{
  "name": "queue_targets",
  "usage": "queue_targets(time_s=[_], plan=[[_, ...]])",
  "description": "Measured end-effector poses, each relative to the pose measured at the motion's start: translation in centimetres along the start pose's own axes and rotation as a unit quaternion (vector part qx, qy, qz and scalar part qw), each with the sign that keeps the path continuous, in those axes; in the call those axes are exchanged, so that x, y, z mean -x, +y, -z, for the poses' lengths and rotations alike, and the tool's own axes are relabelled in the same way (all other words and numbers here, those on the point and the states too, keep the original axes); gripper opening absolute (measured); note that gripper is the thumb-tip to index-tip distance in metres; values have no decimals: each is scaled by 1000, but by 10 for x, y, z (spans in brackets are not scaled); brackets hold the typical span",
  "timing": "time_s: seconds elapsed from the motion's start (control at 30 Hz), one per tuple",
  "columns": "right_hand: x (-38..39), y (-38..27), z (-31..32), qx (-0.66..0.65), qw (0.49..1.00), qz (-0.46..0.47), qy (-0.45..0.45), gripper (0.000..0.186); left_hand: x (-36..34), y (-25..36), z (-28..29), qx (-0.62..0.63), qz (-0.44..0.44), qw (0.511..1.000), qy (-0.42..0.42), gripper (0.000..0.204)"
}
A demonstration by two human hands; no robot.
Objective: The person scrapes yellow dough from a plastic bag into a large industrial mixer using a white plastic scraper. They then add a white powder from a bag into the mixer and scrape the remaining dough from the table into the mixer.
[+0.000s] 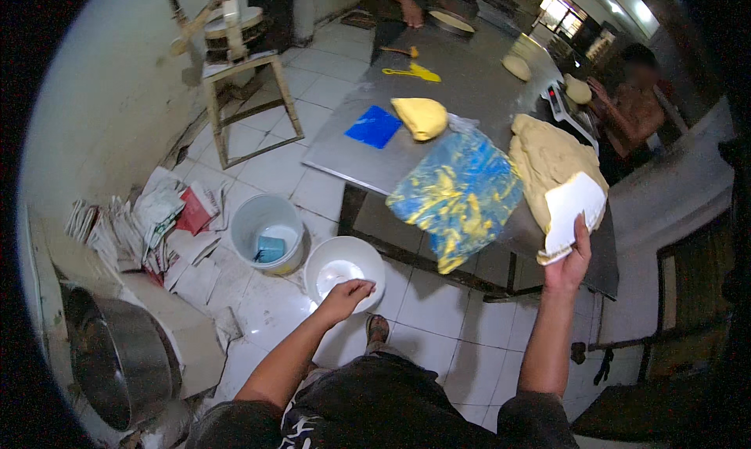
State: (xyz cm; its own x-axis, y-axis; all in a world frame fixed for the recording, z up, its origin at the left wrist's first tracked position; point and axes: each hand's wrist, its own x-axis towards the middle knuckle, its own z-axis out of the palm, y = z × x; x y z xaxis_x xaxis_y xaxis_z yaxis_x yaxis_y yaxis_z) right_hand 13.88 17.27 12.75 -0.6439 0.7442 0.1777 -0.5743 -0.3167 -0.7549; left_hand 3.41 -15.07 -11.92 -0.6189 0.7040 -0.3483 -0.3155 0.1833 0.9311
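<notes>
By bench (473,77), right hand (573,261) grips white scraper (575,202) at big dough (547,148), likely scraping step. Left hand (343,300) curled closed. Next move likely needs firm grip.

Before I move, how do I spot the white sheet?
Find the metal table, then the big dough on its right side. In front of that dough, the right hand grips the white sheet. Its white face sets it apart from the tan dough and the yellow-smeared blue plastic.
</notes>
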Motion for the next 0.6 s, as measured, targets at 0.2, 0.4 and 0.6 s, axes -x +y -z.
queue_targets(time_s=[0.2, 0.4, 0.6], plan=[[-60, -43, 83, 137, 987, -21, 83, 44, -98, 69, -78, 284, -21, 956, -67, 45], [-115, -9, 86, 432, 899, -56, -51, 37, -127, 89, -97, 273, 28, 961, 17, 41], [-125, 59, 69, 735, 597, 41, -319, 23, -138, 85, -92, 13, -66, 997, 45, 38]])
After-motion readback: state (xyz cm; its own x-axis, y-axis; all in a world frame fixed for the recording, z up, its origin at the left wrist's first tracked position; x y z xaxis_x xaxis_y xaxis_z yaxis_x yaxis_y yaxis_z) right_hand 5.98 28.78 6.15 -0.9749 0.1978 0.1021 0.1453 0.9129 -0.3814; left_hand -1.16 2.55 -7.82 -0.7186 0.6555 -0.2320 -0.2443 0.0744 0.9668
